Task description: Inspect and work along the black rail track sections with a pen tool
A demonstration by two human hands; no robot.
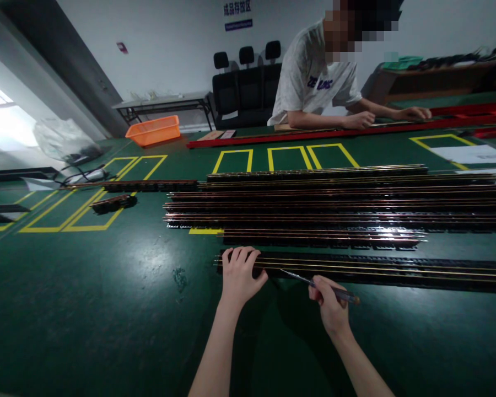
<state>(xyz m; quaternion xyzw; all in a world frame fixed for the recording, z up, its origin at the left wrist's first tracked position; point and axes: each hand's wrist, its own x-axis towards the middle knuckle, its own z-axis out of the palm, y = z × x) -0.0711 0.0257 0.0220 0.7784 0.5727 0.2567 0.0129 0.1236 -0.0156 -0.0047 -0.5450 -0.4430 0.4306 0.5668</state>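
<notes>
I have the near strip (397, 271) lying lengthwise across the desk (128, 314), closest to me, its right end running out of view. My left hand (240, 273) is set near its left end, fingers half open and bent over the strip, thumb by the near edge. Whether they pinch it or merely press down, I cannot tell; I take the hand there as a brace against sliding.

In my right hand (330, 306) the fingers are closed around the handle of a slim tool (347, 295), its shaft slanting left. The tip meets, or nearly meets, the strip's yellow rods just right of my left hand; actual contact is too fine to make out. That low slant probably lets the point get at the rods without the handle fouling the strip.

Beyond, more strips (334, 205) lie side by side in a bank, roughly parallel to mine, likely so they stay sorted and leave the near side for working. A co-worker (314, 82) leans over red bars (248, 139) at the far side, well apart from my hands.
</notes>
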